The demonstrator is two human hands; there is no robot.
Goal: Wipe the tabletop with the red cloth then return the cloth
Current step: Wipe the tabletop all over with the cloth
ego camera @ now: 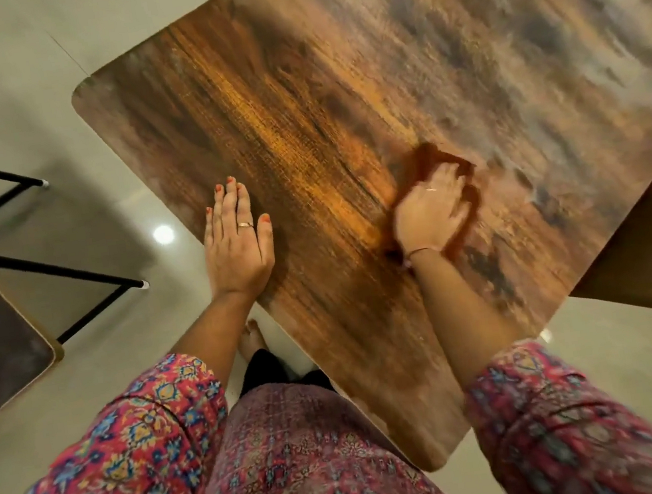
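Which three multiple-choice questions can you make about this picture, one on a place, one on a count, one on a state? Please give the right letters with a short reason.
1. Where does the left hand lie?
A. flat on the tabletop near its edge
B. on the floor
C. on the red cloth

2. How many hands touch the red cloth?
A. none
B. one
C. two

3. How are the fingers of the left hand?
A. curled into a fist
B. pinching the cloth
C. straight and spread flat

Answers:
1. A: the palm rests on the wood beside the table's near-left edge, apart from the cloth.
2. B: only the right hand presses on the cloth, which shows blurred around its fingers.
3. C: all the fingers lie stretched out on the surface and hold nothing.
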